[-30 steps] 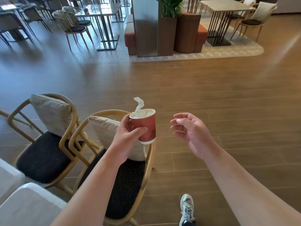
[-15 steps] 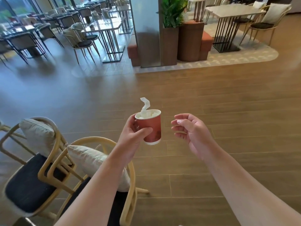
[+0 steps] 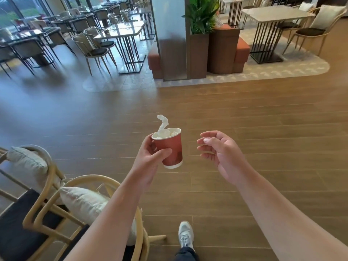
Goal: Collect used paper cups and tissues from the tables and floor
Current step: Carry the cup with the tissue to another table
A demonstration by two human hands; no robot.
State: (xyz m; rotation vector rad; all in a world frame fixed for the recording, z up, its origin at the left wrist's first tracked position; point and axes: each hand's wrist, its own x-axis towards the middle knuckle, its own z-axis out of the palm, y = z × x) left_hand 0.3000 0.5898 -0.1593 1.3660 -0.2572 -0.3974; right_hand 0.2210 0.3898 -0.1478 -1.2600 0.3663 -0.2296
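your left hand (image 3: 148,159) is gripping one red paper cup (image 3: 170,148) | one tissue (image 3: 163,127) is sticking out | your right hand (image 3: 220,153) is hanging loosely curled beside it, holding nothing

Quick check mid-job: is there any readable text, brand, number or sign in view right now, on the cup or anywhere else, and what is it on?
None readable.
Red paper cup in the left hand: a darker print low on its side, too blurred to read.
Tissue in the cup: blank.
Grey shoe: no legible mark.
Right hand: holds nothing.
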